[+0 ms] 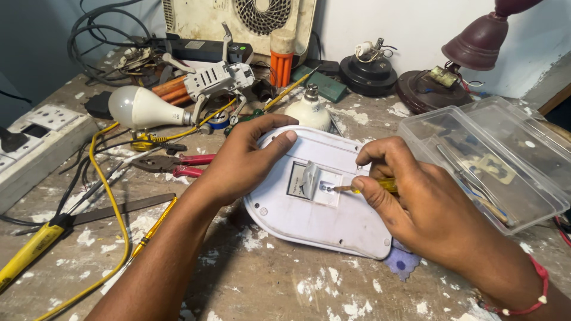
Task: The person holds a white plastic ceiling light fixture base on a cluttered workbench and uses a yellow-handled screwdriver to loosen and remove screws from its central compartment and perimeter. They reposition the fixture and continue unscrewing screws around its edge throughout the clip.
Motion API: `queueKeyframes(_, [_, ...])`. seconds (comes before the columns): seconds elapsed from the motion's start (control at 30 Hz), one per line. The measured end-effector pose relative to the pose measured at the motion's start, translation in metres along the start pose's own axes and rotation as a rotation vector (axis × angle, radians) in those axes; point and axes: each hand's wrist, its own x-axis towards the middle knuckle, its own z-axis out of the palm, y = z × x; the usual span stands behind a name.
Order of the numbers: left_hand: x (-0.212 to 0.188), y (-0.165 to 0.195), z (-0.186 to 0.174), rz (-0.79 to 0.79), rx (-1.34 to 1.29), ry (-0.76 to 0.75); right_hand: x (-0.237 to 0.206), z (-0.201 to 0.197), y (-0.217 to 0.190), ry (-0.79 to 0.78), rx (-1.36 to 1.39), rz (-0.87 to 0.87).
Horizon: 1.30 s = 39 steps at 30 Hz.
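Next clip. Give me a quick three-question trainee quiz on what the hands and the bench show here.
1. True or false: the left hand rests on the white oval device.
2. The right hand holds: A) red-handled pliers B) a yellow-handled screwdriver C) a bulb
3. What lies just left of the left hand's wrist?

Key
1. True
2. B
3. Red-handled pliers

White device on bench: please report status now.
Left hand pressing white device flat. Right hand holds yellow screwdriver, tip at open compartment. Nothing blocking.
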Motion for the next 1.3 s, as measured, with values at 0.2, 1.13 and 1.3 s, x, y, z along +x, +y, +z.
queueKeyframes(0.2, [0.002, -0.001, 0.001, 0.077, -0.042, -0.003, 0.002, -0.004, 0.012, -0.176, -0.143, 0.138])
queueKeyframes(1.13, [0.007, -0.007, 0.004, 0.052, -0.046, -0.009, 0.035, -0.035, -0.005, -0.517, -0.553, -0.237])
queueKeyframes(1.3, [0.008, -0.004, 0.004, 0.088, -0.043, -0.006, 0.040, -0.048, 0.000, -0.593, -0.578, -0.326])
